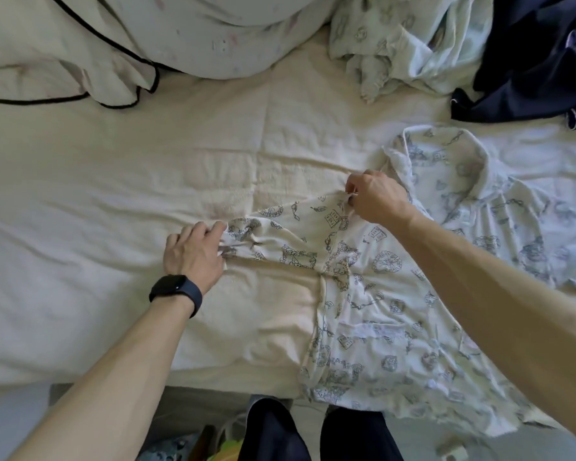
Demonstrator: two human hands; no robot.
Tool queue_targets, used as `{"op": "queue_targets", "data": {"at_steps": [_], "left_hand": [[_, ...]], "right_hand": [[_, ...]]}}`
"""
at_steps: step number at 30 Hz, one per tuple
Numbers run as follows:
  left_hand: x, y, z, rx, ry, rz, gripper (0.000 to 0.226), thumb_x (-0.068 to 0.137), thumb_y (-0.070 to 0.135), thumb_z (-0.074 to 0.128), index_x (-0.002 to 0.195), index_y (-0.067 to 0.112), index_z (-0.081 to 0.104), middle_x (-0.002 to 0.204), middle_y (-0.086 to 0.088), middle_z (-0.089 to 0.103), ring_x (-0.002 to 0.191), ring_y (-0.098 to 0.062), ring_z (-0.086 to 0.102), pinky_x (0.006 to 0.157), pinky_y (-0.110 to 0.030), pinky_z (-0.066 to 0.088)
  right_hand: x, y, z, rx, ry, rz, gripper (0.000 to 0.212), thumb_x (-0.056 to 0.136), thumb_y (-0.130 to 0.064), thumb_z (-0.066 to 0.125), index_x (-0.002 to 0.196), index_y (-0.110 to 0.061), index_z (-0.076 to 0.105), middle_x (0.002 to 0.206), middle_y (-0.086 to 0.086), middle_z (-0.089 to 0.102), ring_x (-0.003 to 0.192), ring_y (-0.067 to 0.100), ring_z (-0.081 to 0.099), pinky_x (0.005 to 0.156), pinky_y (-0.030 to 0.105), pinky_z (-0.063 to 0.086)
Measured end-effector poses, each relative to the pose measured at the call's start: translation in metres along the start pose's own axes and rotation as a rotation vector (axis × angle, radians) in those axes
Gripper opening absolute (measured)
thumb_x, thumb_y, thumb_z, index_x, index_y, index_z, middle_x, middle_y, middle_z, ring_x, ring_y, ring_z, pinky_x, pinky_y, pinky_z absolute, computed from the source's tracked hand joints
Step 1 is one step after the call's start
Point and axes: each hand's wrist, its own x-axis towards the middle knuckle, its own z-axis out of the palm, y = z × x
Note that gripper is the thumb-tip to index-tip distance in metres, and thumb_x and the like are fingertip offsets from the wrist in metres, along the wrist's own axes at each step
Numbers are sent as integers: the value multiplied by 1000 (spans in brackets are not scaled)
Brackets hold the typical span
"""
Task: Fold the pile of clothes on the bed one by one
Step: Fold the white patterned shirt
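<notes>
Two hands are in use on one sleeve (280, 231). The cuff end is gripped by the left hand (193, 251), fingers curled into the bunched fabric, and the shoulder end is pinched by the right hand (376, 197). The sleeve is stretched out sideways over the bed (97, 201). The shirt (396, 314) is laid front up at the near right edge, with the hem apparently hanging over the side.

What could go wrong, probably:
- If the cuff is dropped early, the sleeve would likely bunch up and a lopsided fold would be made.
- If the shoulder is tugged hard, the body could be dragged off square, or pulled over the edge by that hanging hem.
- The collar, flipped up further right, could get creased under if it isn't flattened.

Material-wise, it looks like thin, floppy cotton in cream, printed with grey-blue doodles and easily wrinkled. The bed is crumpled too, so no smooth base is offered. The rest of the pile (413, 44) is heaped at the far right, with a pale printed piece beside a dark navy one (539, 61).
</notes>
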Motion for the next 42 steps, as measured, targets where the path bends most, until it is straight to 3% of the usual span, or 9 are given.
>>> {"op": "queue_targets", "data": {"at_steps": [7, 9, 13, 16, 18, 26, 33, 37, 42], "left_hand": [[28, -30, -37, -95, 427, -36, 52, 73, 7, 73, 123, 17, 59, 106, -15, 55, 93, -39, 55, 73, -46, 40], [38, -49, -43, -43, 346, -108, 57, 73, 6, 70, 127, 21, 55, 112, -14, 56, 98, -39, 55, 77, -48, 42], [46, -75, -36, 179, -260, -244, 67, 84, 28, 66, 144, 30, 37, 137, -11, 49, 126, -34, 46, 99, -46, 40], [43, -53, -27, 134, -167, -138, 98, 74, 42, 77, 154, 34, 20, 158, -11, 17, 145, -32, 20, 116, -52, 21], [45, -14, -24, 18, -44, 32, 107, 68, 37, 77, 155, 39, 15, 163, -6, 2, 150, -27, 8, 118, -55, 10], [87, 141, -22, -319, 106, 302, 34, 100, 36, 45, 129, 23, 58, 137, -1, 52, 124, -20, 46, 100, -38, 37], [113, 149, 0, -306, 138, 205, 23, 102, 21, 54, 124, 22, 57, 119, -1, 56, 107, -23, 55, 86, -35, 47], [126, 131, -5, -255, 227, 173, 13, 102, 31, 52, 110, 25, 61, 111, 4, 64, 103, -22, 54, 80, -33, 33], [151, 110, -19, -278, 243, 102, 14, 101, 39, 52, 97, 29, 59, 99, 5, 67, 90, -20, 48, 78, -33, 26]], "right_hand": [[21, -4, -25, 544, 291, 184, 9, 94, -16, 67, 100, -22, 70, 93, -12, 70, 84, 17, 71, 71, 26, 54], [25, -7, -18, 419, 285, 164, 13, 96, -14, 64, 105, -18, 72, 90, -5, 71, 84, 15, 69, 65, 8, 40], [23, -5, -3, 279, 254, 177, 15, 98, -17, 64, 110, -16, 74, 80, -2, 64, 68, 5, 60, 58, -1, 36], [18, -4, 1, 163, 270, 140, 20, 97, -26, 67, 116, -21, 72, 111, 8, 68, 109, 27, 60, 81, 26, 35], [16, -1, 2, 141, 255, 118, 24, 96, -29, 69, 119, -20, 71, 114, 8, 67, 111, 26, 58, 81, 29, 36], [19, 12, 4, -11, 156, -29, 30, 90, -32, 75, 116, -18, 72, 110, 5, 70, 96, 25, 65, 85, 37, 42], [29, 20, 3, 165, 265, -41, 14, 96, -27, 68, 104, -18, 75, 106, 3, 70, 90, 20, 63, 78, 29, 37], [34, 12, -5, 216, 449, -66, 10, 97, -25, 65, 98, -18, 72, 102, 1, 70, 72, 16, 58, 72, 24, 21], [43, 11, 5, 288, 319, -9, 24, 102, -16, 54, 124, -12, 61, 123, 11, 62, 101, 28, 65, 78, 25, 31]]}}
